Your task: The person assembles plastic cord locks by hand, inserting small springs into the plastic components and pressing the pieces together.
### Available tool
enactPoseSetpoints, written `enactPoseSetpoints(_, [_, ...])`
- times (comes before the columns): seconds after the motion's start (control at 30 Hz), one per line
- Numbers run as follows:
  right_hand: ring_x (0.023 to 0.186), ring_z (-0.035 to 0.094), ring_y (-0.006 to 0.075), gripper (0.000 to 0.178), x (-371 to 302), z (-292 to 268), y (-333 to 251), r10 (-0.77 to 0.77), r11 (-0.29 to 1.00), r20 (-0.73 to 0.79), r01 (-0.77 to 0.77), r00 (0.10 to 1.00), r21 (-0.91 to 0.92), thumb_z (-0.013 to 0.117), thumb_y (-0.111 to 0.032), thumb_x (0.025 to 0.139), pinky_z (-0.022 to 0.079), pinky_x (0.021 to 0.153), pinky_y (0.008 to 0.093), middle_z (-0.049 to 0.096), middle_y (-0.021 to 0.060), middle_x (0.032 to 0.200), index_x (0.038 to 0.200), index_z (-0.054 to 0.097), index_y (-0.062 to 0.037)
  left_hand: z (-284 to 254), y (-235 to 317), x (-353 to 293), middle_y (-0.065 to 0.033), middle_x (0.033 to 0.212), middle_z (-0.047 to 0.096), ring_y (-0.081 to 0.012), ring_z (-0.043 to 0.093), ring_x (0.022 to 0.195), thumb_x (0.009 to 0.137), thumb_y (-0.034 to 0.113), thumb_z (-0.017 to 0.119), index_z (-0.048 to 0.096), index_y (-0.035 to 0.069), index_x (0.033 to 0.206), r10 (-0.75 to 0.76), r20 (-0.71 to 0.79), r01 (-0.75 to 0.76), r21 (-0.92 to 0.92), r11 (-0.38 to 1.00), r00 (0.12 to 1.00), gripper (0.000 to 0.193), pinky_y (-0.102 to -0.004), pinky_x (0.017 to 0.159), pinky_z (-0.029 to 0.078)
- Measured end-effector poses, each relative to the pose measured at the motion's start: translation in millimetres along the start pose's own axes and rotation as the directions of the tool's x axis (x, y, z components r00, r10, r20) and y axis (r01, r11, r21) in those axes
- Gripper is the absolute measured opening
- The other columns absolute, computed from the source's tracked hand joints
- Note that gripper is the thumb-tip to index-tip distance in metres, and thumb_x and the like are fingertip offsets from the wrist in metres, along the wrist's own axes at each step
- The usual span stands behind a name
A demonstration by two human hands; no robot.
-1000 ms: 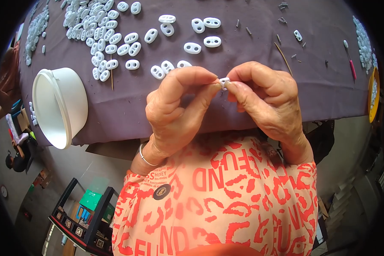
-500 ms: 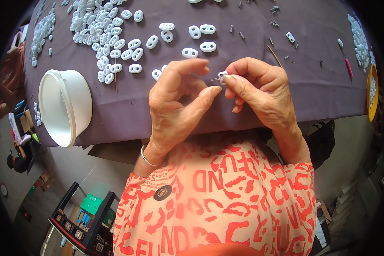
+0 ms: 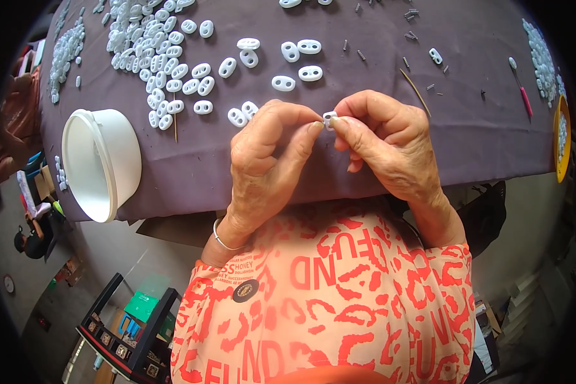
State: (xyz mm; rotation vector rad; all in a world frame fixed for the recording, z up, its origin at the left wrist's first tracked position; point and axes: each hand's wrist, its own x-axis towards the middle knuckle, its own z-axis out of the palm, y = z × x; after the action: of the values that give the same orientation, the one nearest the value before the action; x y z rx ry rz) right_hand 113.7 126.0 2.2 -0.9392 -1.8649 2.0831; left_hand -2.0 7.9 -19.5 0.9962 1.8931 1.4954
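Observation:
Between the thumb and forefinger of my right hand (image 3: 387,144) is a small white cord lock (image 3: 329,119), its holes showing. My left hand (image 3: 269,144) meets it from the left, thumb and forefinger pinched together at its side. A thin metal spring stuck out there earlier; those fingertips now mostly hide it. Beyond my hands, white two-hole oval cord lock parts (image 3: 310,73) lie scattered on the purple-grey cloth (image 3: 365,185). Loose springs (image 3: 361,56) lie farther off to the right, near another small cord lock (image 3: 435,56).
A white tub (image 3: 123,163) stands at the table's left edge, below a heap of white oval parts (image 3: 163,64). To the right lie a thin brown stick (image 3: 416,93) and a pink-handled tool (image 3: 525,101). An orange bowl (image 3: 562,168) sits at the right edge, beside small translucent parts (image 3: 540,70).
My left thumb and forefinger, apart before, have closed on the spring beside the cord lock. My right hand has shifted slightly left, still holding the cord lock.

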Motion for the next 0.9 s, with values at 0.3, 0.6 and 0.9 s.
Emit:
enactPoseSetpoints(0.3, [0.058, 0.053, 0.0028, 0.011, 0.4, 4.9, 0.1, 0.009, 1.000, -0.035, -0.010, 0.999, -0.014, 0.057, -0.007, 0.087, 0.045, 0.046, 0.0158, 0.060, 0.0017, 0.070, 0.091, 0.061, 0.0024, 4.7, 1.7, -0.7, -0.0063, 0.067, 0.055, -0.0131, 0.051, 0.055, 0.077, -0.005, 0.063, 0.057, -0.001, 0.081, 0.036, -0.059, -0.035, 0.022, 0.999, 0.998, 0.008, -0.0250, 0.051, 0.041])
enactPoseSetpoints(0.6, [0.055, 0.052, 0.0029, 0.010, 4.9, 10.8, 0.8, -0.066, 0.996, -0.032, 0.064, 0.997, -0.055, 0.057, -0.005, 0.087, 0.045, 0.046, 0.0158, 0.059, 0.0018, 0.068, 0.090, 0.061, 0.0034, 1.8, 2.1, -3.0, -0.0033, 0.072, 0.057, -0.0068, 0.049, 0.056, 0.082, -0.002, 0.061, 0.059, -0.002, 0.085, -0.031, -0.083, 0.029, -0.029, 0.999, 0.996, 0.004, -0.0196, 0.050, 0.039])
enactPoseSetpoints(0.9, [0.060, 0.055, 0.0042, 0.011, 8.0, 4.4, 0.8, 0.024, 0.996, 0.003, -0.024, 1.000, 0.091, 0.057, -0.005, 0.087, 0.047, 0.046, 0.0165, 0.060, 0.0032, 0.071, 0.092, 0.061, 0.0040, -1.7, 6.0, -0.3, -0.0029, 0.080, 0.059, -0.0055, 0.054, 0.063, 0.084, -0.001, 0.059, 0.060, -0.002, 0.092, -0.128, -0.016, 0.123, -0.180, 0.976, 0.992, 0.008, -0.0173, 0.055, 0.043])
